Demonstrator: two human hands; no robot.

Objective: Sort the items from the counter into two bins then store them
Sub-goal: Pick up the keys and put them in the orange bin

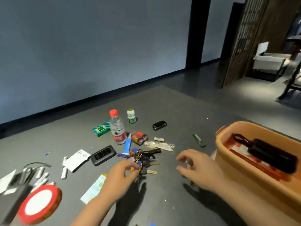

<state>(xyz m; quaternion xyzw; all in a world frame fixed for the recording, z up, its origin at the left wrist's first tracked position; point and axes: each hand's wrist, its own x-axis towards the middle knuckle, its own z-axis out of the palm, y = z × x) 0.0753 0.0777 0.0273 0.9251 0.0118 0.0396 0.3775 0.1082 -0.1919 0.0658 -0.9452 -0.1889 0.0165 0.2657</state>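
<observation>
Far left of the left hand (121, 172), at the counter's near corner, a red-rimmed round lid (39, 204) lies flat beside a blurred heap of white batteries (40, 175) and a black cable. Nearer the hand, a white card (76, 159) and a black pocket router (103, 154) lie up and to its left, and a pale green paper slip (94, 187) runs under its wrist. Beyond the fingertips stand a clear water bottle (117, 128) with a red cap and a small white drink bottle (131, 115), well apart from the grip.

The left hand is pinched shut on the bunch of keys (143, 160): thumb and forefinger meet on a small blue and orange tag at the bunch's near edge, while the rest of the keys fan out on the grey counter (171, 111) just past the fingers, toward the right.

The right hand (195, 165) hovers right of the keys, fingers curled and spread, grasping nothing. Just right of that hand sits the orange bin (228, 154), holding a black case and red-and-white packaging
</observation>
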